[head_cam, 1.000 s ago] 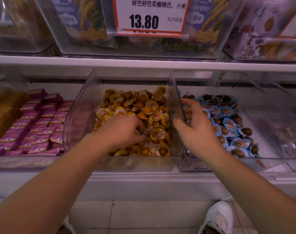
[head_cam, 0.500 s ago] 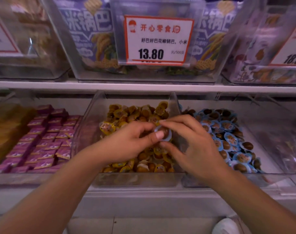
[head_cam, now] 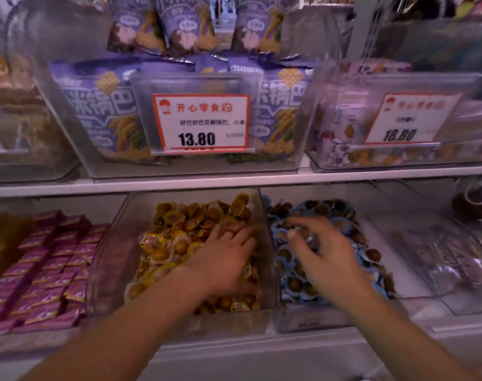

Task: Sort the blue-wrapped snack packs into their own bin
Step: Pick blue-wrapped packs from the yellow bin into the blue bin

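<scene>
Both hands split since 0.5 s ago: right hand [head_cam: 326,259], fingers loosely curled, grip unclear (blur), over clear bin of blue-wrapped snack packs [head_cam: 341,224]; left hand [head_cam: 226,259] spread flat on yellow-wrapped packs [head_cam: 174,243]. Prob handoff done, hunting next.

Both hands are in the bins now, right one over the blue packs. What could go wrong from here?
1. The right hand hovers over the blue-wrapped packs; the frame is too blurred to tell if it holds one, so a pack could drop astray.
2. The left hand presses into the yellow packs beside the clear divider; stirring may flick yellow packs across.
</scene>
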